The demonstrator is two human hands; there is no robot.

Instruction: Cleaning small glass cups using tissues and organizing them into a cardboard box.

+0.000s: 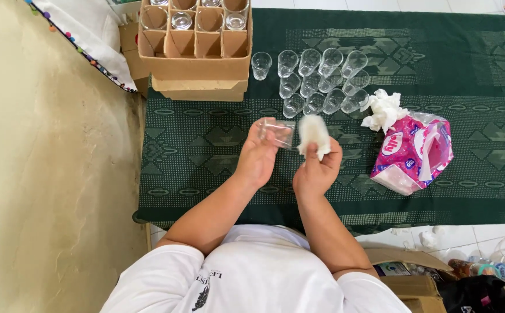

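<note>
My left hand (256,159) holds a clear drinking glass (278,133) on its side above the green patterned cloth (206,145). My right hand (316,171) grips a wad of white tissue (313,134) right beside the glass's mouth. Several more clear glasses (316,81) stand upright in a cluster on the cloth beyond my hands.
A cardboard box with dividers (194,40) holds several glasses at the back left. A pink tissue pack (412,153) lies to the right, with crumpled white tissue (384,110) behind it. A beige wall (49,174) is on the left. Boxes and bottles (484,269) sit by my right side.
</note>
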